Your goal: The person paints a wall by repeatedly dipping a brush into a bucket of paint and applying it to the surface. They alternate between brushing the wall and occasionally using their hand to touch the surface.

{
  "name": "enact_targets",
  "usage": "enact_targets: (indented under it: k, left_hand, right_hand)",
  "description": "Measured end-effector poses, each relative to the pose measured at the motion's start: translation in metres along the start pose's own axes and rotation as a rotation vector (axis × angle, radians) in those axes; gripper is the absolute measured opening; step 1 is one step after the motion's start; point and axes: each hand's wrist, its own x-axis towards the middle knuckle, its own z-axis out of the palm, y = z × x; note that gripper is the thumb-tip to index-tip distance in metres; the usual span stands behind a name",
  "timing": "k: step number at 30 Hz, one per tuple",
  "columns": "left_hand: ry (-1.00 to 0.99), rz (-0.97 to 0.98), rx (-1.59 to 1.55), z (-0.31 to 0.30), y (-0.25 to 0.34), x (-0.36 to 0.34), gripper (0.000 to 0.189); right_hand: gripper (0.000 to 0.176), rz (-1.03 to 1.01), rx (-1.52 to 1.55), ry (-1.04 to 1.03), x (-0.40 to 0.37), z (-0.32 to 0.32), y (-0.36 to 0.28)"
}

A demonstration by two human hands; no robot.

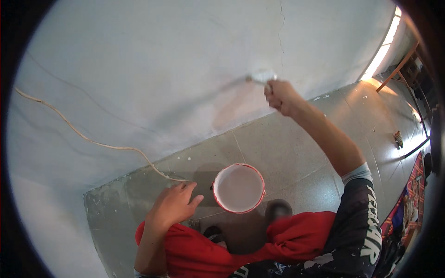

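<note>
My right hand is raised to the pale wall, its fingers wrapped round a small painting tool. The tool has a white head with a brownish end at the wall; it is blurred and I cannot tell whether it is a brush or a roller. My left hand hangs by my left knee, thumb apart from the fingers, holding nothing. Right of it on the floor stands a bucket with a red-smeared rim, containing whitish paint. A cream cable ends in view near my left fingertips.
Grey floor tiles meet the wall along a slanting edge, with white paint spots. A thin crack runs down the wall. At the right are a wooden frame, a small object and a patterned red cloth.
</note>
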Motion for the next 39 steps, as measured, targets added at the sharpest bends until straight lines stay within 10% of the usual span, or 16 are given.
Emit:
enact_targets:
  k: [10, 20, 25, 33, 39]
  left_hand:
    - [0.006, 0.012, -0.006, 0.000, -0.007, 0.004, 0.048]
    - [0.023, 0.017, 0.007, -0.004, -0.002, -0.007, 0.049]
    - [0.130, 0.110, 0.028, 0.003, -0.007, -0.011, 0.048]
    - [0.016, -0.033, -0.024, -0.008, -0.001, -0.010, 0.049]
    - [0.069, 0.006, -0.005, -0.003, -0.009, -0.013, 0.048]
  right_hand:
    - [0.024, -0.503, 0.092, -0.264, -0.051, 0.028, -0.072]
    - [0.022, 0.257, -0.092, 0.069, 0.052, -0.068, 0.149]
    - [0.021, 0.532, -0.137, 0.056, 0.045, -0.080, 0.147]
    - [0.031, 0.169, -0.796, -0.443, -0.049, 0.005, -0.001]
    - [0.030, -0.052, -1.461, -0.856, -0.101, 0.054, 0.003]
